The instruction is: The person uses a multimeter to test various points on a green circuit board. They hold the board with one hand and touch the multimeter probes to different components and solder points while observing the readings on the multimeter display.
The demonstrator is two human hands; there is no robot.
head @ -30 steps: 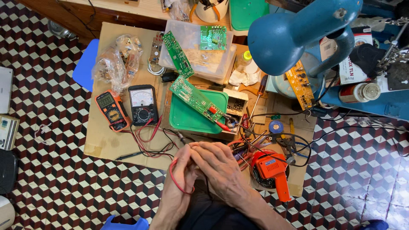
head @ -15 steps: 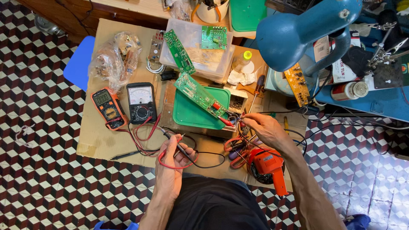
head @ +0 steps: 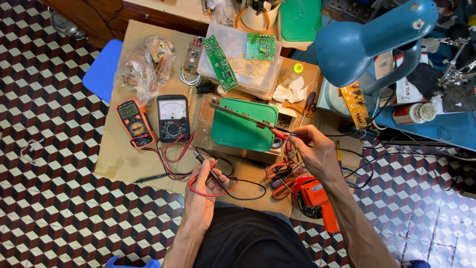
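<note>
My left hand (head: 203,191) grips a black test probe (head: 206,166) with red and black leads looped around its fingers. My right hand (head: 315,149) pinches a red-tipped probe (head: 281,133) and touches its tip to the near end of a long circuit board (head: 245,116), which stands tilted on edge over a green tray (head: 240,134). The leads run left to a black analog multimeter (head: 173,118). An orange digital multimeter (head: 135,123) lies beside it on the brown cardboard sheet (head: 124,159).
A blue desk lamp (head: 367,44) hangs over the right side. A clear plastic box (head: 243,74) holds two green boards. An orange power tool (head: 317,198) and pliers lie by my right wrist. Plastic bags of parts (head: 144,69) sit far left. The floor is patterned tile.
My hands, together a second ago, have parted. The right hand reached forward to the circuit board with the red probe, and the board now stands on edge. The left hand keeps the black probe.
</note>
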